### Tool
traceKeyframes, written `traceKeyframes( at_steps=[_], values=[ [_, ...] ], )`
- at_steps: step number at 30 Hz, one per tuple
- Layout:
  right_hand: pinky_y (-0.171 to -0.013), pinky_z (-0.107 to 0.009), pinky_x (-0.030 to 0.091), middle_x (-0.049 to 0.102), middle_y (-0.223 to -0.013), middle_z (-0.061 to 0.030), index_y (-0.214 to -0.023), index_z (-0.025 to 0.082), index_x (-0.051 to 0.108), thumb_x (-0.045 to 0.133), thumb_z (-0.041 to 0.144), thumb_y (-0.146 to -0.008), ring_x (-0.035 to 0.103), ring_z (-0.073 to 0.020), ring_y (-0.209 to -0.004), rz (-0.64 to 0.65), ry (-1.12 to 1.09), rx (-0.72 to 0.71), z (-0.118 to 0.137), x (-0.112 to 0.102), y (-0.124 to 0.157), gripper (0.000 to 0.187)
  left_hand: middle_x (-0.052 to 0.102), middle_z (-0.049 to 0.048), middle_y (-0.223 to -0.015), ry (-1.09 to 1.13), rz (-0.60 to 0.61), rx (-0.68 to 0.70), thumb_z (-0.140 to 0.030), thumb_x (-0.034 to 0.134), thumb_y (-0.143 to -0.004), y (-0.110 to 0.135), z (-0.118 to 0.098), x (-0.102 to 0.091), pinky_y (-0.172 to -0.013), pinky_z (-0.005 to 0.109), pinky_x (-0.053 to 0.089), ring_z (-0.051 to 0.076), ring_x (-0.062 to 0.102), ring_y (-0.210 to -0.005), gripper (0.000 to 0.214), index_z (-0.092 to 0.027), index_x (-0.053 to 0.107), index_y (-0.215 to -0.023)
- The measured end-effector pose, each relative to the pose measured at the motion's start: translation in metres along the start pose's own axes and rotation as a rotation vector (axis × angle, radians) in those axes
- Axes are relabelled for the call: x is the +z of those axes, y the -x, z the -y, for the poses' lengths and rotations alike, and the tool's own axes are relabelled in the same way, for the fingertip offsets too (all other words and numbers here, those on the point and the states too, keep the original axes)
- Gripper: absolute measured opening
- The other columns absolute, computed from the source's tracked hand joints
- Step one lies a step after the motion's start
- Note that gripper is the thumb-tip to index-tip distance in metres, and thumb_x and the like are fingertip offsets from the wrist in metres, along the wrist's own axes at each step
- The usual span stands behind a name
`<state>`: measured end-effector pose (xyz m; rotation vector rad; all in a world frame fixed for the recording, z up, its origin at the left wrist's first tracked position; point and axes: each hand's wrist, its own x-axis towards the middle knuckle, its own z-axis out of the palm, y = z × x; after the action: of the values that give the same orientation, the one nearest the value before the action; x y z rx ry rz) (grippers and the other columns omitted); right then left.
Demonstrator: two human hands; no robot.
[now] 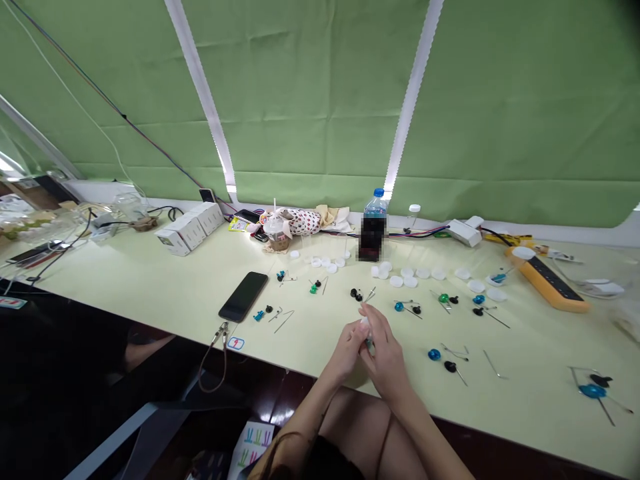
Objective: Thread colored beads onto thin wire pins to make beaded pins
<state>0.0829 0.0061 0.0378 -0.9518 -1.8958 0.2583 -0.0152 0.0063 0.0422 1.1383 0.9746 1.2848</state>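
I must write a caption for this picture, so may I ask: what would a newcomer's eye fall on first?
Probably the green fabric, with white strips, that fills the background behind the pale table. Next, near the table's front edge, the left hand and the right hand meet around a small white piece. The orange power strip also stands out, towards the table's right side.

Reads apparently 9, in red, on the blue-bordered sticker [236,343], at six o'clock from the black phone [243,297]. Too small to read on the bordered label [13,302], at nine o'clock from that sticker.
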Motion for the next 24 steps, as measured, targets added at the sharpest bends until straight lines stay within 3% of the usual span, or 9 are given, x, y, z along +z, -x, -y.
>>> traceKeyframes(
  at_steps=[3,5,9,14,19,24],
  values=[
    [-0.104,-0.048,0.046,0.031,-0.151,-0.0179,-0.152,0.02,0.014,0.045,0.027,-0.097,0.039,-0.0272,-0.137,0.007,-0.057,0.156,-0.003,-0.005,0.018,0.064,0.052,0.0027,-0.08,0.007,0.078,0.071,-0.068,0.054,-0.078,0.002,-0.004,-0.002,-0.074,0.032,0.042,0.017,0.047,-0.075,0.052,-0.016,0.053,-0.086],
    [-0.099,-0.045,0.05,0.027,-0.152,-0.0191,-0.153,0.019,0.011,0.047,0.032,-0.096,0.046,-0.0271,-0.132,-0.008,-0.064,0.236,-0.013,-0.008,0.038,0.068,0.053,0.0028,-0.087,-0.029,0.104,0.109,-0.056,0.064,-0.078,0.001,-0.01,-0.007,-0.077,0.031,0.042,0.017,0.05,-0.08,0.045,-0.018,0.05,-0.097],
    [-0.093,-0.046,0.053,0.055,-0.13,-0.0144,-0.139,0.02,0.041,0.046,0.036,-0.097,0.056,-0.0276,-0.119,0.092,0.134,0.21,-0.034,-0.014,0.071,0.045,0.056,0.0055,-0.098,-0.244,-0.001,0.271,-0.028,0.061,-0.086,-0.025,-0.026,-0.021,-0.085,0.032,0.044,0.017,0.055,-0.091,0.029,-0.02,0.04,-0.105],
    [-0.087,-0.04,0.056,0.065,-0.114,-0.0102,-0.12,0.021,0.057,0.04,0.029,-0.1,0.063,-0.0237,-0.106,0.133,0.235,0.061,-0.037,-0.017,0.078,0.028,0.059,0.0096,-0.116,-0.31,-0.123,0.316,-0.014,0.058,-0.084,-0.108,-0.037,-0.026,-0.092,0.032,0.044,0.02,0.057,-0.109,0.031,-0.021,0.043,-0.111],
    [-0.086,-0.04,0.055,0.067,-0.113,-0.0097,-0.115,0.02,0.061,0.039,0.024,-0.1,0.064,-0.0235,-0.102,0.115,0.377,-0.06,-0.028,-0.009,0.079,0.027,0.065,0.0083,-0.11,-0.442,-0.197,0.31,-0.006,0.064,-0.075,-0.171,-0.022,-0.018,-0.089,0.035,0.046,0.022,0.059,-0.107,0.038,-0.02,0.055,-0.109],
    [-0.087,-0.039,0.053,0.067,-0.114,-0.0101,-0.114,0.018,0.062,0.039,0.019,-0.098,0.064,-0.0237,-0.102,0.103,0.436,-0.057,-0.027,-0.008,0.085,0.028,0.068,0.0069,-0.097,-0.613,-0.215,0.244,-0.008,0.068,-0.074,-0.185,0.008,-0.015,-0.087,0.038,0.046,0.023,0.063,-0.093,0.028,-0.018,0.059,-0.099]
  ],
)
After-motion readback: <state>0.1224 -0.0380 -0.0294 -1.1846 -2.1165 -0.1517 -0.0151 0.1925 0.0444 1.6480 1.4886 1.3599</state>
